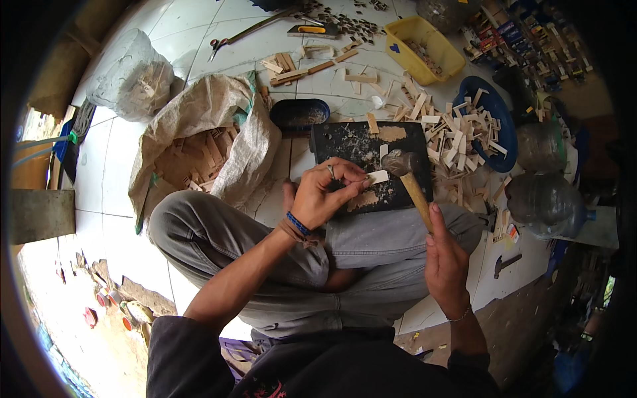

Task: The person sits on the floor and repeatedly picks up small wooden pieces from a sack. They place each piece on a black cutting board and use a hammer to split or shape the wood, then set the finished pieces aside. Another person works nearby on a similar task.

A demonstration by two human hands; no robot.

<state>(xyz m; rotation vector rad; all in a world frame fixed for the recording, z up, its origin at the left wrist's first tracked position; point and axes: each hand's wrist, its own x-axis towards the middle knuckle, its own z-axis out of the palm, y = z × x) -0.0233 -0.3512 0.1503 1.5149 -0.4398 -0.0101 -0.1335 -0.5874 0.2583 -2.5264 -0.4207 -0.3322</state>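
Observation:
Over a worn black board (325,142) in front of my crossed legs, my left hand (322,191) pinches a small pale wooden piece (378,177) between thumb and fingers. Wrapped round the wooden handle of a hammer (417,196) is my right hand (446,255). The hammer's dark metal head is just right of the pinched piece; whether they touch I cannot tell. Another small wooden strip (372,123) lies at the board's far edge, and wood dust and chips cover its surface.
Right of the board, small wood pieces (458,142) heap up against a blue basin (497,123). A woven sack (245,166) of wood pieces stands at left. Farther off are a yellow tub (424,50), a dark oval tray (300,114) and scissors (215,45). A second hammer (507,263) lies right.

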